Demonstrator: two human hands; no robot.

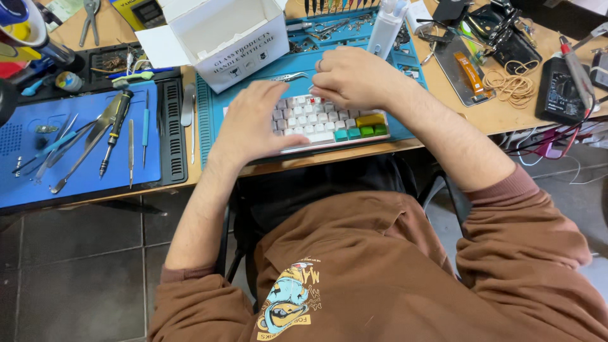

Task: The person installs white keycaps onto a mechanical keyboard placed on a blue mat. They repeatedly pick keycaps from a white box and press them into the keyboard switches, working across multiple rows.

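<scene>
One keyboard (329,126) on the worktop (506,114). Left hand (253,123) flat on it, right hand (351,79) curled at its far edge. Right-hand grip hidden; cannot tell what it holds.

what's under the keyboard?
The keyboard lies on a teal work mat, on the wooden bench. The left hand and right hand cover its left and top keys.

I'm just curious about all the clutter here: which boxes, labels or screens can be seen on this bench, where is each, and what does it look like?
White cardboard box: behind the keyboard, open flaps, dark print and small symbols on its front.
Yellow device: top edge, left of the box, small grey screen.
Black meter: far right, dark rectangular body; screen not readable.
</scene>
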